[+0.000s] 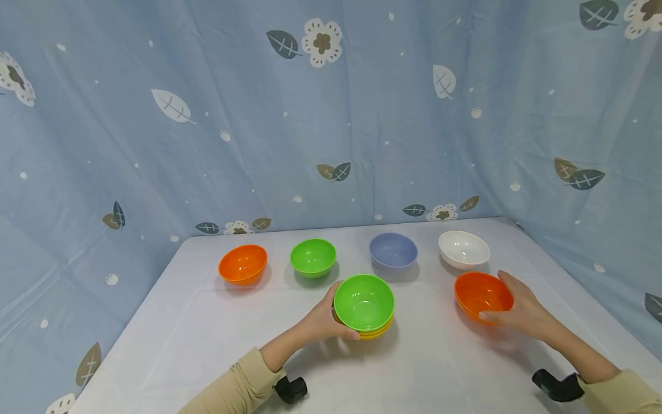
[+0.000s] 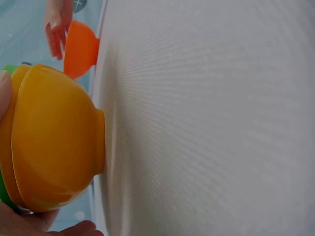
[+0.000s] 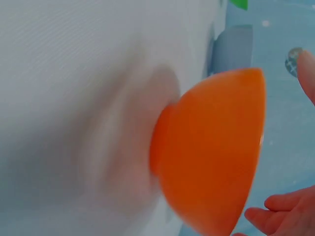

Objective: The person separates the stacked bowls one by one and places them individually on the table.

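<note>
My left hand (image 1: 326, 319) grips a stack of bowls at its left side, thumb near the front rim. A green bowl (image 1: 364, 303) sits on top, nested in yellow bowls (image 2: 56, 140) whose rounded sides fill the left of the left wrist view. Over at the right, an orange bowl (image 1: 481, 294) stands upright on the table. My right hand (image 1: 522, 310) is at that bowl's right rim, thumb and fingers spread apart. From the right wrist, its fingers (image 3: 283, 214) show just beyond the rim of the orange bowl, relaxed rather than closed round it.
Along the back of the white-covered table (image 1: 207, 356) stand another orange bowl (image 1: 243, 265), a second green bowl (image 1: 312, 258), a blue bowl (image 1: 393, 250) and a white bowl (image 1: 464, 250). The white one is just behind the right-hand orange bowl. A blue patterned curtain (image 1: 331, 115) hangs behind.
</note>
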Available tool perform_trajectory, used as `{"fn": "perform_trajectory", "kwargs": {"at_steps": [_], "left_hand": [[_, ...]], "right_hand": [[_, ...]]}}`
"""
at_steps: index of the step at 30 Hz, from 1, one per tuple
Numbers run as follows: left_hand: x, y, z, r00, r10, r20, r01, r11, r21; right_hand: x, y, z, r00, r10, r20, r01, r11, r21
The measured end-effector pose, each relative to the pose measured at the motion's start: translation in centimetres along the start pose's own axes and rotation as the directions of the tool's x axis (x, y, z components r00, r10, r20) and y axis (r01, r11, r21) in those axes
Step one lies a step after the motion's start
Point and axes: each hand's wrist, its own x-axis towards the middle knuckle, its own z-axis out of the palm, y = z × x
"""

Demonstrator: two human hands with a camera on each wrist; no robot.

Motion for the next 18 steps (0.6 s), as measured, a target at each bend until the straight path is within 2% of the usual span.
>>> {"fn": "perform_trajectory", "kwargs": {"at_steps": [6, 13, 18], "left_hand": [[0.0, -0.1, 0.0, 1.000, -0.001, 0.000, 0.001, 1.000, 0.001], [0.1, 0.0, -0.1, 1.000, 0.022, 0.010, -0.022, 1.000, 0.012], [0.1, 0.0, -0.1, 1.000, -0.006, 0.009, 0.006, 1.000, 0.017]], "right_hand": [[-0.1, -2.1, -0.3, 1.000, 0.002, 0.005, -0.002, 1.000, 0.029], [-0.3, -5.0, 0.2, 0.996, -0.081, 0.030, 0.079, 0.994, 0.077], [0.1, -6.8, 0.7, 0.990, -0.133, 0.045, 0.129, 0.988, 0.090]]}}
